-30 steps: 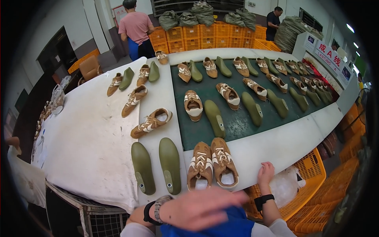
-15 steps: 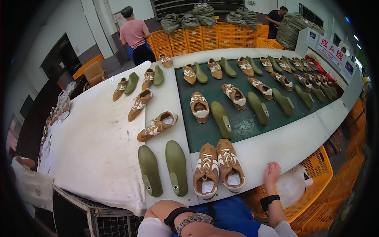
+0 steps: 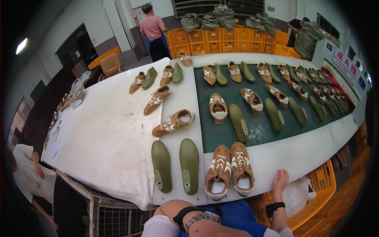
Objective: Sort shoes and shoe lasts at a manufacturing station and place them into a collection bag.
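Note:
My right hand [image 3: 280, 181] rests by the near edge of the white tabletop [image 3: 272, 162], its fingers loosely bent with nothing visible in them. My left arm is folded at the lower edge, with a watch and black band; of my left hand [image 3: 217, 230] only the back shows and its fingers are hidden. Nearest my hands, a pair of laced brown and white sneakers [image 3: 218, 173] stands side by side, toes away. Left of them lie two green shoe lasts [image 3: 161, 168]. Further up, a brown sneaker [image 3: 173, 122] lies on its side.
Rows of sneakers and green lasts [image 3: 238, 124] cover a dark green belt [image 3: 221, 136]. An orange crate [image 3: 325, 185] with plastic bags stands beside my right arm. A white cloth [image 3: 106, 130] covers the left table. People stand at the back and at the left.
The view has turned a little to the left, so everything sits further right, and more of the person at the left shows. My hands and the shoes keep their places.

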Demonstrator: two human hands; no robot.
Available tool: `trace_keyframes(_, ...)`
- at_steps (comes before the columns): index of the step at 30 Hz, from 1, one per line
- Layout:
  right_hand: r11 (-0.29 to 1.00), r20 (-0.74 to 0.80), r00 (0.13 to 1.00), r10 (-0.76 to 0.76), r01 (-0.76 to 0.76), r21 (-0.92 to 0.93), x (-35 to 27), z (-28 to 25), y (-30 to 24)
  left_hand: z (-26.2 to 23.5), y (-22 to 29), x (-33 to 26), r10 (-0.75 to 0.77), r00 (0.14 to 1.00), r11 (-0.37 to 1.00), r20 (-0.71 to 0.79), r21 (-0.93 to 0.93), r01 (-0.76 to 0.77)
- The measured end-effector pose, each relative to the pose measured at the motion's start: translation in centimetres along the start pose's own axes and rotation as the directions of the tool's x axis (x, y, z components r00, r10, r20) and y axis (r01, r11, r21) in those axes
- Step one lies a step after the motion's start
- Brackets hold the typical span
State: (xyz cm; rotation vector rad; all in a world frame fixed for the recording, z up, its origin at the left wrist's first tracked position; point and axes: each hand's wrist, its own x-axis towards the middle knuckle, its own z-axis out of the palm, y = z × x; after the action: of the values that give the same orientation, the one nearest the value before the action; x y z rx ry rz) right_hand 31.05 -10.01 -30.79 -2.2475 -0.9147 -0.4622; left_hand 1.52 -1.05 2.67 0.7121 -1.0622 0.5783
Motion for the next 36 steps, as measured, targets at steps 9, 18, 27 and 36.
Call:
trace_keyframes(9, 0.999, 0.028, 0.999, -0.042, 0.041, 0.018, 0.1, 0.5, 0.4, -5.5, 4.2, -3.5, -0.453, 0.819, 0.269, -0.351, 0.822, 0.501)
trace_keyframes(18, 1.000, 0.037, 0.999, -0.029, 0.029, 0.001, -0.1, 0.9, 0.5, -8.4, 12.5, -19.3, 0.206, 0.612, -0.901, -0.764, 0.096, 0.423)
trace_keyframes(27, 0.999, 0.032, 0.999, -0.040, 0.040, -0.014, -0.5, 1.4, 1.1, -16.9, 28.5, -13.7, -0.022, 0.417, -0.831, -0.909, 0.248, 0.497)
trace_keyframes(36, 0.990, 0.066, 0.992, -0.110, 0.115, -0.076, 0.0, 1.2, 1.6, -40.7, 39.5, -17.6, 0.472, 0.013, -0.779, -0.882, -0.410, 0.474)
